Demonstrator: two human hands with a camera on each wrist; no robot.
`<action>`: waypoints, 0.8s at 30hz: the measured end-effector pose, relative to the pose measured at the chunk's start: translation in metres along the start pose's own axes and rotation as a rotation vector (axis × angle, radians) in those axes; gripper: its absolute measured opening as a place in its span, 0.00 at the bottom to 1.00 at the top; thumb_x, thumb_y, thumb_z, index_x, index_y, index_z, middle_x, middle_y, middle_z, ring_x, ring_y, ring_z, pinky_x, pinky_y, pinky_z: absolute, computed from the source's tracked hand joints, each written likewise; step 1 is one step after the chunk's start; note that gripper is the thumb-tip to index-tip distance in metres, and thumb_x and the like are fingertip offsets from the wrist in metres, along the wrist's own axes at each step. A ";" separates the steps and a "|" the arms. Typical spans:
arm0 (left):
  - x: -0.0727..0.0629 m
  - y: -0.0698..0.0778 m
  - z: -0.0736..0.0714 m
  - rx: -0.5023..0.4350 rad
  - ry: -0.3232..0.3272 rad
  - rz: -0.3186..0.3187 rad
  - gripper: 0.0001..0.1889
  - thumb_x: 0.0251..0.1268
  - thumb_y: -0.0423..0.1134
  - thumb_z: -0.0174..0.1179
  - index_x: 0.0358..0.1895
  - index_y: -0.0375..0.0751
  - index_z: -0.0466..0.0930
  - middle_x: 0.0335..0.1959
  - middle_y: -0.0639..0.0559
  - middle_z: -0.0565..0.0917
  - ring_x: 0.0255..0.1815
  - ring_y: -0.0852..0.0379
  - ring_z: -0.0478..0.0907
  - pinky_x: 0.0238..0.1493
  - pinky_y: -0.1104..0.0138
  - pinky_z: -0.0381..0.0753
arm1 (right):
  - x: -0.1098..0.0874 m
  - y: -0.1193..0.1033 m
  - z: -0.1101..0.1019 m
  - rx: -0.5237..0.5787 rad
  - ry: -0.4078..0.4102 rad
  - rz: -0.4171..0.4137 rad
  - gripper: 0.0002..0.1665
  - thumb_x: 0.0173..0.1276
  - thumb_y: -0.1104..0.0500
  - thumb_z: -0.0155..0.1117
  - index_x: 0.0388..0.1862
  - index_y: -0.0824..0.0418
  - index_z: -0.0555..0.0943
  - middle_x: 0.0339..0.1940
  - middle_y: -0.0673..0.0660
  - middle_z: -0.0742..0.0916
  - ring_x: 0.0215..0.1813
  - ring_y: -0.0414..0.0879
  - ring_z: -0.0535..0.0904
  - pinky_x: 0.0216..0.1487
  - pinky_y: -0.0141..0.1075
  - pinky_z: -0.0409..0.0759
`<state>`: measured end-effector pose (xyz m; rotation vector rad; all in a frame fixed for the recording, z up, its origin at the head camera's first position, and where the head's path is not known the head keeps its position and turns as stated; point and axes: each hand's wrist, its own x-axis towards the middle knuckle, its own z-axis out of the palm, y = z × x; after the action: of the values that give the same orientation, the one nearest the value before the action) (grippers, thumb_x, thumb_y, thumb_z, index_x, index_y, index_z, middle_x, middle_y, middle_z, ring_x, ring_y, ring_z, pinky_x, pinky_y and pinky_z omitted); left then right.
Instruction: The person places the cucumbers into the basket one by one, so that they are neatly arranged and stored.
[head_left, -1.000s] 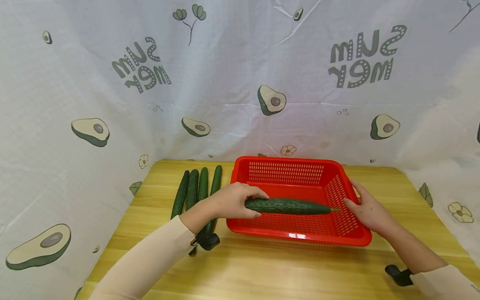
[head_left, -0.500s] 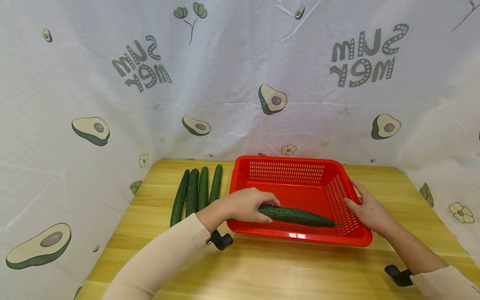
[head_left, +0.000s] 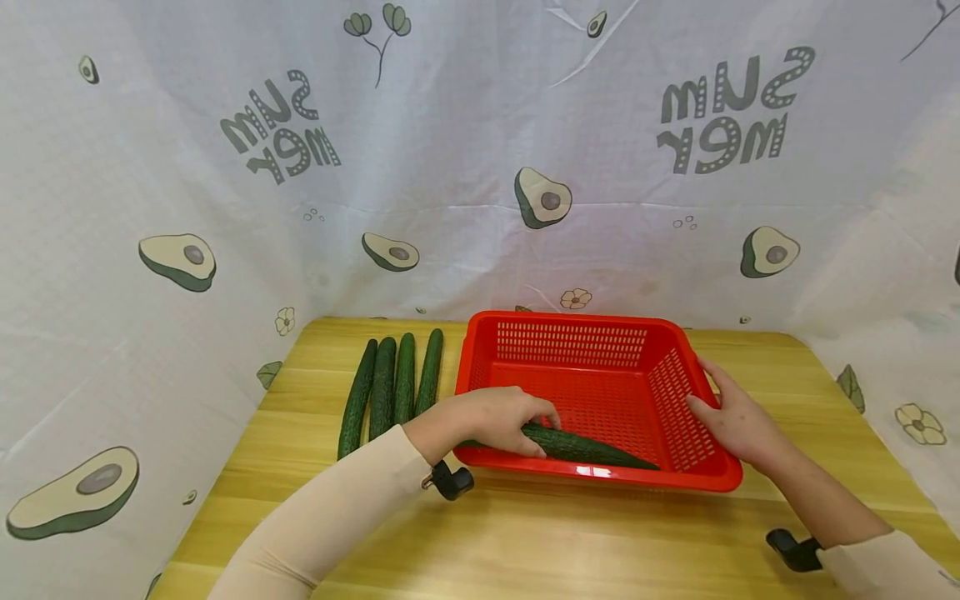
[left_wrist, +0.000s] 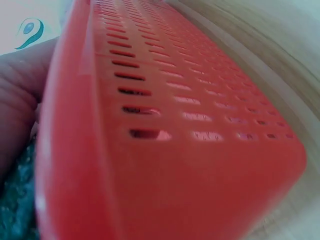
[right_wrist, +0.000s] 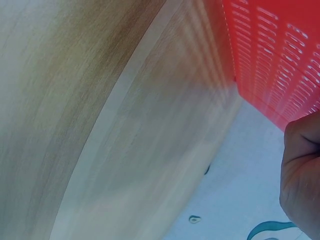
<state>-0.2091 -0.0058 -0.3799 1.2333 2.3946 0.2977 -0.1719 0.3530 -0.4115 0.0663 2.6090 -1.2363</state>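
Observation:
A long dark green cucumber (head_left: 592, 451) lies slantwise along the near side of a red plastic basket (head_left: 570, 318), its tip down inside the near wall. My left hand (head_left: 506, 419) grips its left part from above, thumb on the near side. In the left wrist view the bumpy cucumber skin (left_wrist: 19, 200) shows below the hand, behind the slotted basket wall. My right hand (head_left: 738, 417) holds the basket's right rim, thumb on the inner side and fingers outside. The right wrist view has that hand (right_wrist: 302, 175) at the edge of the basket.
Several more cucumbers (head_left: 382, 387) lie side by side on the wooden table (head_left: 525, 542), left of the basket. A white cloth (head_left: 450, 167) printed with avocados hangs behind and at the sides.
My left hand has carried the cucumber rightward and lowered it into the basket, its tip tilting down toward the near wall. My right hand has stayed on the rim.

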 end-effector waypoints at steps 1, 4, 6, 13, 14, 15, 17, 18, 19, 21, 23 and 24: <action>0.000 0.000 0.000 0.002 -0.005 -0.006 0.21 0.68 0.52 0.67 0.63 0.58 0.79 0.57 0.59 0.86 0.56 0.61 0.82 0.59 0.67 0.80 | 0.000 0.000 0.000 0.001 0.001 0.000 0.48 0.84 0.54 0.48 0.84 0.62 0.29 0.56 0.82 0.78 0.38 0.50 0.89 0.36 0.48 0.89; 0.000 0.001 0.001 0.008 -0.012 -0.023 0.22 0.68 0.52 0.67 0.63 0.58 0.80 0.57 0.59 0.86 0.55 0.62 0.82 0.59 0.66 0.80 | 0.000 0.000 0.000 0.004 0.001 -0.002 0.48 0.84 0.54 0.48 0.84 0.62 0.29 0.56 0.82 0.78 0.38 0.50 0.89 0.36 0.49 0.89; -0.001 0.001 0.000 0.021 -0.015 -0.035 0.22 0.68 0.52 0.68 0.63 0.58 0.80 0.58 0.60 0.85 0.55 0.62 0.82 0.60 0.67 0.80 | -0.001 0.000 0.000 0.001 0.002 0.001 0.48 0.84 0.54 0.48 0.84 0.62 0.30 0.55 0.82 0.78 0.37 0.50 0.89 0.35 0.49 0.89; -0.009 0.001 -0.004 0.091 -0.019 -0.121 0.22 0.65 0.48 0.70 0.62 0.58 0.82 0.58 0.61 0.85 0.55 0.61 0.81 0.57 0.65 0.81 | -0.001 -0.002 0.000 0.001 -0.001 0.002 0.47 0.85 0.54 0.47 0.84 0.62 0.29 0.54 0.81 0.79 0.37 0.51 0.89 0.36 0.49 0.89; -0.010 0.000 -0.004 0.095 -0.021 -0.126 0.22 0.65 0.48 0.70 0.62 0.58 0.82 0.58 0.61 0.85 0.55 0.60 0.81 0.56 0.65 0.81 | -0.001 -0.002 0.000 0.005 -0.003 -0.001 0.47 0.85 0.55 0.46 0.84 0.62 0.29 0.54 0.81 0.79 0.37 0.51 0.89 0.36 0.49 0.89; -0.012 0.000 -0.005 0.094 -0.023 -0.124 0.22 0.65 0.47 0.70 0.62 0.58 0.82 0.58 0.61 0.85 0.55 0.60 0.81 0.56 0.64 0.81 | -0.001 -0.002 0.000 0.008 -0.004 -0.001 0.47 0.85 0.55 0.46 0.84 0.62 0.29 0.54 0.81 0.79 0.38 0.51 0.89 0.36 0.49 0.89; -0.015 -0.001 -0.005 0.084 -0.026 -0.112 0.21 0.66 0.47 0.69 0.62 0.59 0.82 0.58 0.61 0.85 0.55 0.61 0.81 0.57 0.65 0.81 | 0.000 -0.002 0.000 0.011 -0.004 -0.001 0.46 0.85 0.55 0.46 0.84 0.61 0.29 0.54 0.81 0.79 0.38 0.51 0.89 0.36 0.49 0.89; -0.016 -0.001 -0.005 0.076 -0.026 -0.100 0.21 0.67 0.47 0.69 0.62 0.59 0.82 0.57 0.61 0.85 0.55 0.61 0.81 0.57 0.65 0.81 | 0.000 -0.002 0.000 0.010 -0.004 -0.003 0.46 0.85 0.55 0.46 0.84 0.61 0.29 0.54 0.81 0.79 0.38 0.51 0.89 0.36 0.49 0.89; -0.016 -0.002 -0.005 0.068 -0.027 -0.089 0.20 0.68 0.47 0.68 0.62 0.59 0.81 0.58 0.61 0.85 0.55 0.61 0.81 0.58 0.66 0.81 | 0.000 -0.001 -0.001 0.009 -0.004 -0.005 0.46 0.85 0.55 0.46 0.84 0.61 0.29 0.54 0.81 0.79 0.38 0.50 0.89 0.36 0.48 0.89; -0.018 -0.003 -0.005 0.052 -0.032 -0.078 0.20 0.68 0.48 0.68 0.63 0.59 0.81 0.58 0.61 0.85 0.56 0.61 0.81 0.58 0.66 0.81 | -0.001 -0.001 0.000 0.008 -0.003 -0.007 0.46 0.85 0.55 0.46 0.84 0.61 0.29 0.54 0.81 0.79 0.37 0.50 0.89 0.36 0.48 0.89; -0.018 -0.003 -0.004 0.055 -0.041 -0.078 0.21 0.69 0.48 0.67 0.63 0.59 0.80 0.58 0.60 0.85 0.57 0.61 0.81 0.59 0.66 0.81 | -0.001 -0.001 0.000 0.007 -0.006 -0.002 0.47 0.85 0.56 0.47 0.84 0.61 0.29 0.54 0.81 0.79 0.37 0.50 0.88 0.36 0.48 0.89; -0.019 -0.003 -0.004 0.058 -0.049 -0.082 0.21 0.69 0.48 0.67 0.63 0.59 0.80 0.59 0.60 0.85 0.57 0.61 0.81 0.59 0.66 0.80 | -0.001 -0.001 0.001 0.008 -0.010 0.000 0.47 0.84 0.55 0.47 0.84 0.61 0.29 0.54 0.81 0.79 0.37 0.50 0.88 0.36 0.48 0.89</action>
<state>-0.2035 -0.0227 -0.3725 1.1508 2.4195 0.1718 -0.1710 0.3516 -0.4111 0.0616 2.5954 -1.2444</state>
